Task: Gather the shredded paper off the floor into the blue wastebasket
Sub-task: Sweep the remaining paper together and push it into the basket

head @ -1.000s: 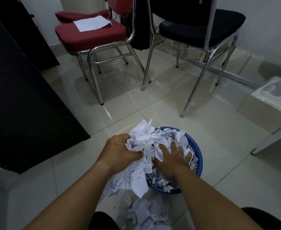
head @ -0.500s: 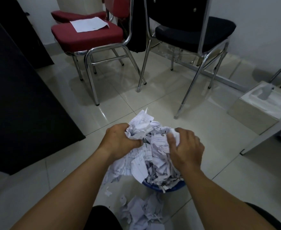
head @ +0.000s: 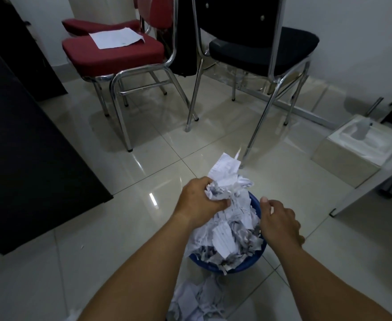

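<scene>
Nothing can be read: the shredded paper at lower centre of the frame carries dark print, too small to make out.

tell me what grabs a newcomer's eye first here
The heap of shredded paper overflowing the blue wastebasket at bottom centre, with the left hand gripping its top and the right hand beside it. More scraps lie on the floor below, and a red chair at top left carries a white sheet.

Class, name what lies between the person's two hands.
In the head view, shredded paper heaped over the blue wastebasket fills the stretch between the left hand, which grips a bunch of it, and the right hand.
</scene>
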